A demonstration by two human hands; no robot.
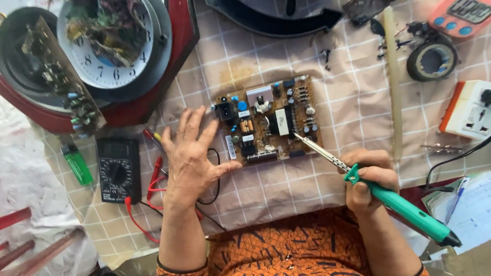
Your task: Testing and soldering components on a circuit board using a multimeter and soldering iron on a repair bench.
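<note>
Right hand (368, 177) grips green soldering iron (406, 209), tip on board (269, 119) right half. Left hand (190, 151) open, flat on table (350, 104), thumb just beside board's left edge.

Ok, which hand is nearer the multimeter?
Left. The left hand lies flat on the cloth just right of the multimeter, over its leads. The right hand is far to the right, holding the soldering iron.

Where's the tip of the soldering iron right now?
In the head view, the soldering iron is in the right hand; its tip rests on the circuit board's lower right area, opposite the left hand.
</note>
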